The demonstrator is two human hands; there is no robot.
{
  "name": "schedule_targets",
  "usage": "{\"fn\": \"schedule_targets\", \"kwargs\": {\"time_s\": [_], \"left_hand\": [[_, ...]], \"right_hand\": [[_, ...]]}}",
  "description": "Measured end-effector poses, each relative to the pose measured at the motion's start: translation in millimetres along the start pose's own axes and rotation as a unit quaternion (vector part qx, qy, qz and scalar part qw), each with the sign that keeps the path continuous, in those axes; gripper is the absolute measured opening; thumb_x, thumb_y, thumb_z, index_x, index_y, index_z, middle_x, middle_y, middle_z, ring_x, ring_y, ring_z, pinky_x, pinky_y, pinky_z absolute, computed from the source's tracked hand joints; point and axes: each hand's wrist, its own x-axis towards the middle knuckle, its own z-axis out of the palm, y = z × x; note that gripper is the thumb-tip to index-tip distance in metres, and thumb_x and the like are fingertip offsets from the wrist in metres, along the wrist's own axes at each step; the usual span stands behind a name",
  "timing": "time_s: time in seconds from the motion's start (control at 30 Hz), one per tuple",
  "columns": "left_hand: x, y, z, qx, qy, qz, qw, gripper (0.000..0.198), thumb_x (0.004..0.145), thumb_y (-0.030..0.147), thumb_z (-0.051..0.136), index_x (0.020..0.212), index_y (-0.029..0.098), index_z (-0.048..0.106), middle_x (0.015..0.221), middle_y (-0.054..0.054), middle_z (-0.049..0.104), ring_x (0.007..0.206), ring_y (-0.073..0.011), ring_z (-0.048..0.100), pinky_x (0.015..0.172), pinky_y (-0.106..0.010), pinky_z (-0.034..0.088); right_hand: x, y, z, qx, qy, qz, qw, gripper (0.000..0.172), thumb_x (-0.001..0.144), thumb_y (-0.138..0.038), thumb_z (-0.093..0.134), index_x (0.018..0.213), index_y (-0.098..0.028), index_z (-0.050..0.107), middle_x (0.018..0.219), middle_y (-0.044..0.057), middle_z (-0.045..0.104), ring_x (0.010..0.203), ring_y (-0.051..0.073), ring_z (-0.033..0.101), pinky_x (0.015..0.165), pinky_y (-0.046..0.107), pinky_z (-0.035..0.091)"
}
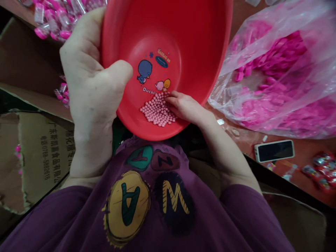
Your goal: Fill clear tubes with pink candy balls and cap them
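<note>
A red basin (pixel 202 45) with cartoon ducks printed on its floor is tilted toward my body. My left hand (pixel 91 77) grips its left rim, the thumb lying over the inside and the other fingers hidden behind the wall. Small pink balls (pixel 157 111) have gathered in a heap at the basin's near side. Inside the basin, my right hand (pixel 183 106) touches the right edge of that heap. Its fingers are bent down together among the balls, and their tips are partly hidden, so whether any balls are pinched there cannot be made out.
Clear plastic bag (pixel 275 70) of bright pink plastic pieces lies on the right. A phone (pixel 274 151) and red shiny wrapped items (pixel 322 169) rest on the reddish table (pixel 278 171). Small pink-capped bottles (pixel 56 19) are piled at upper left, above cardboard boxes (pixel 44 150).
</note>
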Motion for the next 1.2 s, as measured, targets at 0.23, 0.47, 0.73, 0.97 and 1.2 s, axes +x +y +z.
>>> {"fn": "schedule_targets", "kwargs": {"time_s": [0.23, 0.47, 0.73, 0.97, 1.2], "left_hand": [[19.5, -27.9, -16.0, -0.055, -0.039, 0.083, 0.994, 0.041, 0.067, 0.003, 0.083, 0.104, 0.021, 0.081, 0.095, 0.004, 0.078, 0.092, -0.0199, 0.072, 0.085, -0.04, 0.062], [14.1, -41.5, -23.0, -0.085, 0.062, 0.014, 0.994, 0.055, 0.052, -0.002, 0.056, 0.096, 0.018, 0.083, 0.086, 0.003, 0.078, 0.077, -0.014, 0.064, 0.069, -0.028, 0.055], [10.9, -46.3, -29.2, -0.058, 0.089, -0.046, 0.993, 0.062, 0.053, 0.001, 0.056, 0.107, 0.018, 0.082, 0.092, 0.001, 0.078, 0.082, -0.0155, 0.065, 0.072, -0.029, 0.06], [11.8, -46.1, -28.7, -0.068, 0.089, -0.031, 0.993, 0.062, 0.051, 0.0, 0.054, 0.103, 0.015, 0.082, 0.09, 0.001, 0.078, 0.081, -0.0148, 0.065, 0.072, -0.028, 0.059], [13.1, -55.7, -30.5, -0.09, 0.082, 0.007, 0.993, 0.059, 0.052, 0.002, 0.055, 0.105, 0.011, 0.081, 0.091, -0.001, 0.077, 0.08, -0.0155, 0.063, 0.074, -0.031, 0.058]], "right_hand": [[1.9, -10.6, 15.7, 0.245, 0.107, -0.03, 0.963, 0.044, 0.097, -0.038, 0.066, 0.138, -0.022, 0.07, 0.136, 0.012, 0.073, 0.12, 0.029, 0.07, 0.107, 0.048, 0.058], [-2.1, -23.2, 7.3, 0.197, 0.211, 0.035, 0.957, 0.06, 0.096, -0.036, 0.063, 0.154, -0.022, 0.053, 0.142, 0.015, 0.069, 0.126, 0.031, 0.068, 0.11, 0.05, 0.057], [3.0, -31.4, 5.8, 0.207, 0.296, 0.114, 0.926, 0.048, 0.094, -0.038, 0.062, 0.139, -0.024, 0.051, 0.128, 0.012, 0.069, 0.09, 0.022, 0.069, 0.085, 0.041, 0.062], [-4.0, -30.0, -0.3, 0.147, 0.247, 0.113, 0.951, 0.037, 0.094, -0.031, 0.059, 0.129, -0.021, 0.057, 0.126, 0.014, 0.072, 0.112, 0.027, 0.068, 0.1, 0.042, 0.057], [-9.8, -33.1, -5.3, 0.08, 0.176, 0.145, 0.97, 0.042, 0.093, -0.029, 0.058, 0.134, -0.019, 0.06, 0.13, 0.018, 0.071, 0.116, 0.033, 0.069, 0.103, 0.049, 0.057]]}}
